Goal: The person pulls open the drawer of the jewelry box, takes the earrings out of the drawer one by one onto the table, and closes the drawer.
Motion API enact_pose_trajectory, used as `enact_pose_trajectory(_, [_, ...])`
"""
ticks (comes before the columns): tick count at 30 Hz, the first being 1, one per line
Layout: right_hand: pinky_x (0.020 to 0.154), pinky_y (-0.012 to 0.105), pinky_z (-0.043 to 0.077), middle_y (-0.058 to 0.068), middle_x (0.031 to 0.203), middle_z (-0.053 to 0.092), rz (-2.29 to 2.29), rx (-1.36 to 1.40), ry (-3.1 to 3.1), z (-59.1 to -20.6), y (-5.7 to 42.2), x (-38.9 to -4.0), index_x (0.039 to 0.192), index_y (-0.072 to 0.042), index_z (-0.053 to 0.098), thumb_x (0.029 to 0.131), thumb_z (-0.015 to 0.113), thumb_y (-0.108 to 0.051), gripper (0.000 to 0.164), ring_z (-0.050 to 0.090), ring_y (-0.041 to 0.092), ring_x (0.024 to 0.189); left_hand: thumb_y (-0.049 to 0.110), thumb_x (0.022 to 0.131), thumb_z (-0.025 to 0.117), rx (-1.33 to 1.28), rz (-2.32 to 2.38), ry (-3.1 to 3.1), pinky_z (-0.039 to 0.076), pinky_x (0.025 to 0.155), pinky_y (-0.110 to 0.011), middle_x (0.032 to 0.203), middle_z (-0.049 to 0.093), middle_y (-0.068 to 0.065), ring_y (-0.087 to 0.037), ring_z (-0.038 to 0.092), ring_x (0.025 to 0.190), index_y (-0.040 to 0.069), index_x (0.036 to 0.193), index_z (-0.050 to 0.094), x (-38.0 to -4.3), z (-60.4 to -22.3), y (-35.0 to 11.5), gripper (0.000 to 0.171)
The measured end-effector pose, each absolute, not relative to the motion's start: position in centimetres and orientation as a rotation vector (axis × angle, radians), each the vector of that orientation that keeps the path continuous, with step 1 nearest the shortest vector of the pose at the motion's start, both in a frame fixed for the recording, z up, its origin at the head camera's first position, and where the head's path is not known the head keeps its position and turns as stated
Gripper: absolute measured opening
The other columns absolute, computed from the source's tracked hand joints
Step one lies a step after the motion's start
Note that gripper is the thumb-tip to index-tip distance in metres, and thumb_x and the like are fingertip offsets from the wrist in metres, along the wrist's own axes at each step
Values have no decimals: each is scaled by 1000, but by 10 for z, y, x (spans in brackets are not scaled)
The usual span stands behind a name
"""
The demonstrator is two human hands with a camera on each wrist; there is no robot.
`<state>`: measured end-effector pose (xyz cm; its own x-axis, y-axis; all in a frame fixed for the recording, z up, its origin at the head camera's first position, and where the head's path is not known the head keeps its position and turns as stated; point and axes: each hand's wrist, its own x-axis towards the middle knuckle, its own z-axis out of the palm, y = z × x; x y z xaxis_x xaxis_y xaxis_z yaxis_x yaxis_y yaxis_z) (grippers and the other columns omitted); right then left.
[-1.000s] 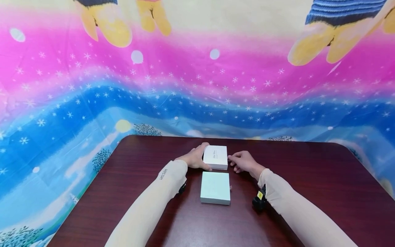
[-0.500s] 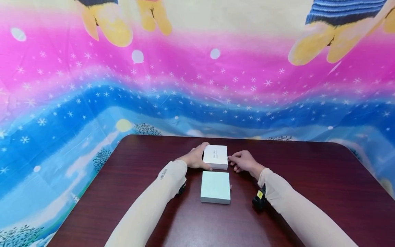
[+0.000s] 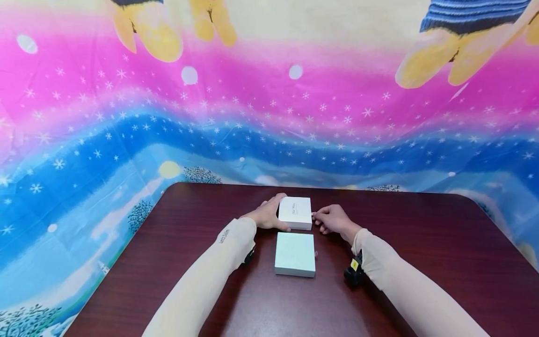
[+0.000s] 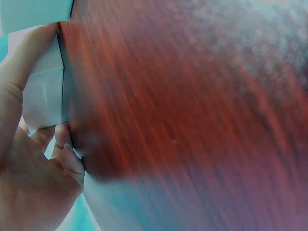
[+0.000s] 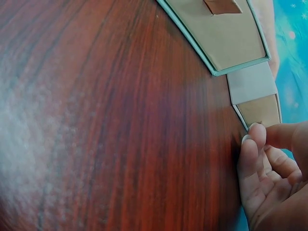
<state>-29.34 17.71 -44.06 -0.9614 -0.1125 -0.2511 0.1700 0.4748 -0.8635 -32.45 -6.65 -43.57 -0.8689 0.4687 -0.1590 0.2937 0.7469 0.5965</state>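
A small white box with dark lettering on its lid lies toward the far side of the table. My left hand grips it from the left, thumb along the near side and the other fingers reaching round the far side. At the box's right end my right hand pinches with thumb and index finger at the tan end face, where a pull tab is mostly hidden by the fingertips. Just nearer lies a pale green box, untouched, with a brown pull tab sticking out of its right end.
Both boxes rest on a dark red-brown wooden table with rounded far corners. Behind it hangs a printed cloth in pink and blue with snowflakes. A black wrist camera hangs beneath the right sleeve.
The head view has shifted very slightly. Both hands and both boxes keep their places.
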Motion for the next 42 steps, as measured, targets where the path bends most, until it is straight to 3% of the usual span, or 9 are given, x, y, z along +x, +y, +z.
enact_pose_trajectory(26, [60,27,54,4,81,64,-1542,61,2377,-438,177,-294,119,6,68,105,50,-14,31,58,9,59,35,78,88,593,840,2636,39,106,-46,142,48,-6,-27,42,123,22,157,23,-323,-433,-69,103])
enact_pose_trajectory(42, [60,26,55,3,79,62,-1538,76,2367,-441,181,-295,120,7,66,105,48,-15,32,57,8,57,36,78,88,599,829,2639,37,109,-45,144,49,-7,-27,42,121,18,159,20,-323,-435,-67,107])
